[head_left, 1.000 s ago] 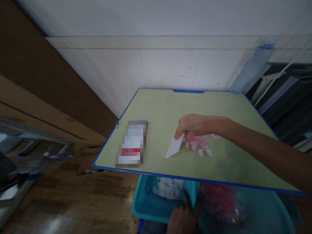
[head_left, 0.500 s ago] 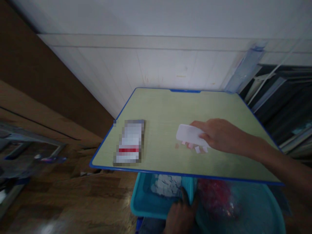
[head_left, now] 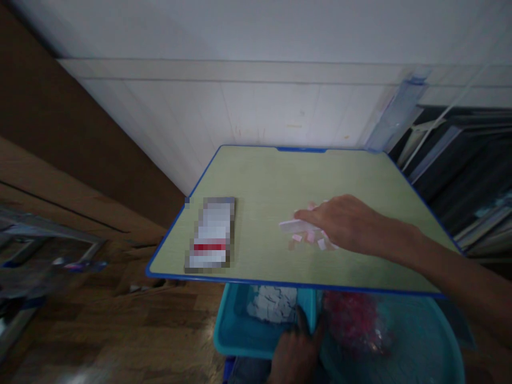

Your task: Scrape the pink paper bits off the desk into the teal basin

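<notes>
My right hand (head_left: 350,221) is over the right half of a folding table, closed on a flat white card (head_left: 298,225) with rounded corners. The card is tilted edge-on, low over the tabletop. Around and under it lie several small pink and white scraps (head_left: 310,236); my fingers hide some of them. Below the table's front edge, my left hand (head_left: 295,349) rests at the near right corner of a teal tray (head_left: 240,344). Its forefinger and thumb are stretched apart beside the tray's rim. White, cracked-looking material (head_left: 274,304) lies in the tray.
A pixelated phone-like object (head_left: 210,234) lies on the left of the blue-edged table (head_left: 260,181). Right of the tray, a larger teal basin (head_left: 432,346) holds a clear bag with red contents (head_left: 352,320). A clear plastic tube (head_left: 396,114) leans against the wall behind.
My right hand has turned the card from showing its broad face to nearly edge-on, lowering it toward the scraps. More scraps show behind it. My left hand stays put.
</notes>
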The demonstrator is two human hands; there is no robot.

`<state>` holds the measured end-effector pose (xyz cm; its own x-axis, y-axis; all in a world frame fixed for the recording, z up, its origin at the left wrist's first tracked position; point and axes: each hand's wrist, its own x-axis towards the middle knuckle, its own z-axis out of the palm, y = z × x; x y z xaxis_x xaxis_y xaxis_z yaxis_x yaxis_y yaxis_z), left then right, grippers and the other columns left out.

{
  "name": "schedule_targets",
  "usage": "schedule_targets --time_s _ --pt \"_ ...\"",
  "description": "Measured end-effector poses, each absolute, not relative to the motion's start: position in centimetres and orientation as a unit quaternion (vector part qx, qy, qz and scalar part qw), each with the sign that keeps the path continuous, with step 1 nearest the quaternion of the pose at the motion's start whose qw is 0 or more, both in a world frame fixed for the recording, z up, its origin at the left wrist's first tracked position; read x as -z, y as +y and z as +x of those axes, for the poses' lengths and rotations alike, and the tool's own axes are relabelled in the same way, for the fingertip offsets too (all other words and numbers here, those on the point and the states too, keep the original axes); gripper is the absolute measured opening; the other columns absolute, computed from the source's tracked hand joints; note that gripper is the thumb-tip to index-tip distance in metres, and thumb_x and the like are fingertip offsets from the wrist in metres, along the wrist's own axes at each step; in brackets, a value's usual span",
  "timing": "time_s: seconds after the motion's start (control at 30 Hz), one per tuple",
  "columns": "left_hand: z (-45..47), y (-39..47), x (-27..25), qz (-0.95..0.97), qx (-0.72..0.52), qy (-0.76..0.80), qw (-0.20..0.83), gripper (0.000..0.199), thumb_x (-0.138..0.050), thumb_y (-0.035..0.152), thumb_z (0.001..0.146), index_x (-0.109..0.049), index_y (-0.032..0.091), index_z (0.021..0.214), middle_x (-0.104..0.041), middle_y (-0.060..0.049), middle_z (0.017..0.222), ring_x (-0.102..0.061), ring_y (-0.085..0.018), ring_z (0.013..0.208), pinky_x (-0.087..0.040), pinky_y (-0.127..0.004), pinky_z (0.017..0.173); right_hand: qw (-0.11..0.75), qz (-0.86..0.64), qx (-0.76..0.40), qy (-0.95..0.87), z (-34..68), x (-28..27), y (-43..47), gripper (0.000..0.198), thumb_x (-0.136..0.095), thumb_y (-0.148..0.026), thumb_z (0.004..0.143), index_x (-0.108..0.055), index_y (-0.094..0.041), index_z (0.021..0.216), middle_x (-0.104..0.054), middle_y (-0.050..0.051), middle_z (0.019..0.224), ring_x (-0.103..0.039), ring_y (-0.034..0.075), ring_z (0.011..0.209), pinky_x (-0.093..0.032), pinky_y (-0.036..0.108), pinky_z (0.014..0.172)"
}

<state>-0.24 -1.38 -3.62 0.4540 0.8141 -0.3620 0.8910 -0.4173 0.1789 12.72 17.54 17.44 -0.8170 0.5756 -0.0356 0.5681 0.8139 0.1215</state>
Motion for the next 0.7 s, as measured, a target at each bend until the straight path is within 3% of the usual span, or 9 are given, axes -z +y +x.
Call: schedule_targets --time_s 0.13,0.33,0.47,0.57,0.7 --pt "-0.2 -1.5 3.4 0.837 0.112 0.51 0.165 0.056 -0.038 0.02 0.091 -0.028 0.039 0.143 -0.053 -0.024 0.128 -0.069 -0.024 0.075 -0.056 -0.033 0.06 0.008 0.259 -0.043 0.965 13.9 -17.5 16.2 0.036 -0.042 -0.008 0.086 -0.059 -0.022 0.115 -0.07 0.006 0.094 -0.062 0.017 0.076 -0.033 0.029 0.057" --pt "-0.1 -1.1 2.5 0.831 0.134 0.506 0.188 0.062 -0.039 0.016 0.089 -0.023 0.037 0.145 -0.048 -0.026 0.132 -0.068 -0.026 0.082 -0.056 -0.035 0.064 -0.007 0.308 -0.053 0.95 17.2 -18.6 15.3 0.055 -0.045 -0.003 0.08 -0.052 -0.031 0.127 -0.069 -0.002 0.076 -0.06 0.015 0.061 -0.035 0.027 0.056" --pt "-0.1 -0.9 2.2 0.83 0.147 0.503 0.189 0.065 -0.039 0.011 0.088 -0.023 0.036 0.146 -0.049 -0.026 0.133 -0.068 -0.026 0.084 -0.056 -0.035 0.066 0.005 0.294 -0.082 0.952 15.8 -16.9 14.3 0.043 -0.044 -0.005 0.084 -0.055 -0.025 0.121 -0.068 0.0 0.077 -0.06 0.015 0.062 -0.035 0.027 0.052" --pt "0.0 -0.8 2.2 0.828 0.158 0.503 0.193 0.064 -0.038 0.011 0.088 -0.025 0.035 0.145 -0.051 -0.025 0.131 -0.068 -0.027 0.086 -0.056 -0.036 0.067 0.017 0.235 -0.12 0.964 15.1 -15.2 12.8 0.03 -0.051 -0.009 0.083 -0.058 -0.022 0.109 -0.068 0.005 0.091 -0.061 0.018 0.073 -0.041 0.029 0.058" --pt "0.0 -0.6 2.1 0.825 0.175 0.499 0.2 0.06 -0.038 0.013 0.088 -0.029 0.034 0.144 -0.05 -0.025 0.132 -0.068 -0.027 0.087 -0.056 -0.037 0.068 -0.001 0.23 -0.187 0.955 17.1 -13.8 10.5 0.027 -0.05 -0.006 0.079 -0.059 -0.018 0.102 -0.068 0.01 0.098 -0.062 0.022 0.081 -0.048 0.034 0.064"
